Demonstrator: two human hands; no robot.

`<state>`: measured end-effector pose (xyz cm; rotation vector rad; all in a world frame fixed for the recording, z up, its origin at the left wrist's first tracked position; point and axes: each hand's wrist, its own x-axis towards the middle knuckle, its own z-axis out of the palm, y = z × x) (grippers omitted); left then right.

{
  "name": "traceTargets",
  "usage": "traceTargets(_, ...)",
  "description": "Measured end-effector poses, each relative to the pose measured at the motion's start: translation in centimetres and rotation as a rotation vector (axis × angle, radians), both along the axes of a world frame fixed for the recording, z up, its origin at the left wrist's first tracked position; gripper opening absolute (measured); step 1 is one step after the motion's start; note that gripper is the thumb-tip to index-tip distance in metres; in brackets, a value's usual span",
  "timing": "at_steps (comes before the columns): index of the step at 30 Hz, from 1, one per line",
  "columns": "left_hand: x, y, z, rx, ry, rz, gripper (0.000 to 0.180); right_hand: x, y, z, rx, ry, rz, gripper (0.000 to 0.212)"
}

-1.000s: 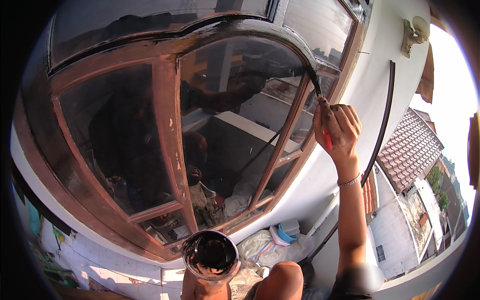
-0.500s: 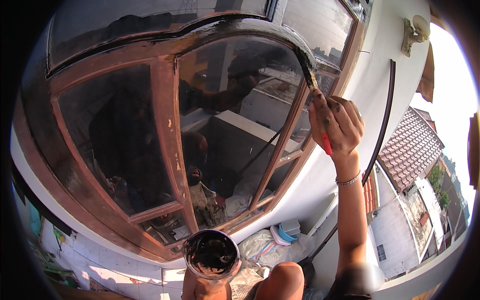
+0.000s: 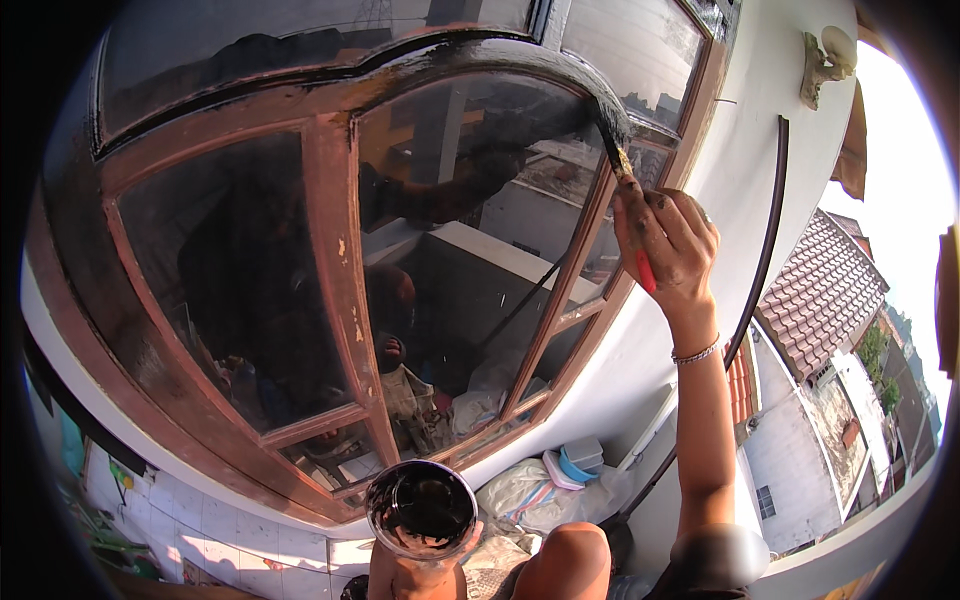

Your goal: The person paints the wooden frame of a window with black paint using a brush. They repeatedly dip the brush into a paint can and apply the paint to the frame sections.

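Red-handled, the brush (image 3: 624, 165) clamped in the right grip (image 3: 668, 243) is apparently angled so its bristles (image 3: 607, 125) meet the far right of the arched window frame (image 3: 485, 55), while the left grip (image 3: 415, 574) clasps a cup (image 3: 398, 536) of black paint (image 3: 432, 502) near the knee (image 3: 570, 562), mouth upward, presumably against spilling.

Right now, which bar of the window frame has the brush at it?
The arched bar, at its right end, where the brush sits. It is mostly glossy black; the uprights below it are brown.
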<state>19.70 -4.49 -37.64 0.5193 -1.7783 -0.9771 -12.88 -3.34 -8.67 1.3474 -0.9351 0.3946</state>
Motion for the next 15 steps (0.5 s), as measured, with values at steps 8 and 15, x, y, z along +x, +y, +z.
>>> traceTargets(8,0.2,0.2,0.0,-0.011,-0.006,-0.001,0.086,1.4,0.0,-0.2,-0.099,-0.035,0.061,0.025)
traceTargets(15,0.3,0.3,0.1,-0.029,-0.007,-0.003,0.086,-0.9,1.5,-1.3,-0.009,-0.172,-0.168,0.030)
